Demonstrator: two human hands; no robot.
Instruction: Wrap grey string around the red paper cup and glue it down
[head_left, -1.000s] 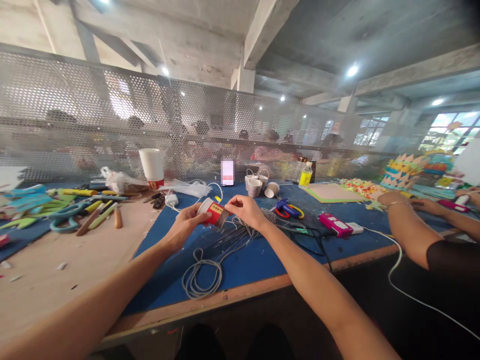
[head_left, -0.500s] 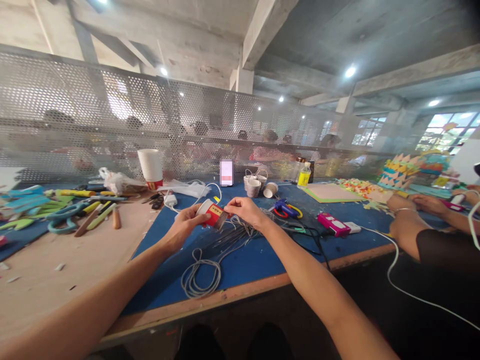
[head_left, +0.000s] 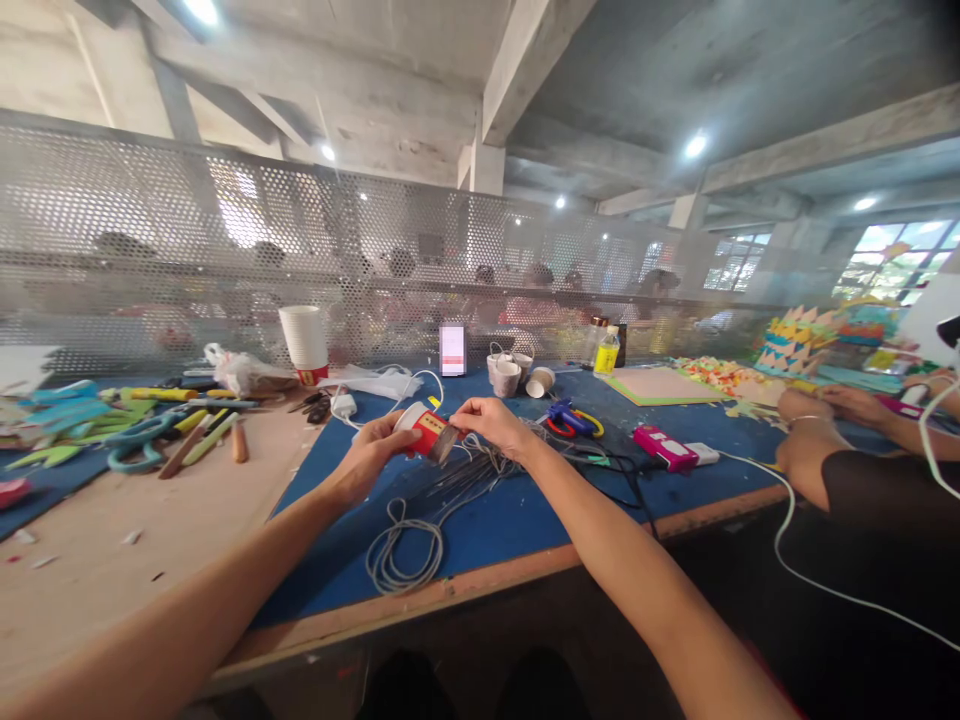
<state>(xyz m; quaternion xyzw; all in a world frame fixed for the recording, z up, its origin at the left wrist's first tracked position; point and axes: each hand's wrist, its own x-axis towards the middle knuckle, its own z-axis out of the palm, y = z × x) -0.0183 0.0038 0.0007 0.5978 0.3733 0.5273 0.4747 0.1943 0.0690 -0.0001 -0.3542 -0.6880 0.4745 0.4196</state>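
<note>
My left hand [head_left: 382, 440] is closed around a red and white paper cup [head_left: 427, 432], tipped on its side with its white rim toward the left. A greyish-brown band covers the cup's lower end. At that end, the fingers of my right hand [head_left: 487, 420] are pinched together; what they hold, if anything, is too small to make out. Below both hands, a bundle of thin grey cord [head_left: 472, 475] lies on the blue table mat [head_left: 337, 560], with a loose coil [head_left: 405, 555] nearer the front edge.
Behind my hands stand small cord-wrapped cups [head_left: 506, 375] and a lit phone [head_left: 452, 350]. Stacked paper cups [head_left: 304, 340], scissors [head_left: 139, 440] and tools are at left. Blue-handled scissors [head_left: 570, 418], a magenta box [head_left: 664, 447] and a co-worker's arm [head_left: 810, 440] are at right.
The view has shifted slightly, so the things at left sit a little lower and further right. Both hands keep nearly the same pose on the cup.
</note>
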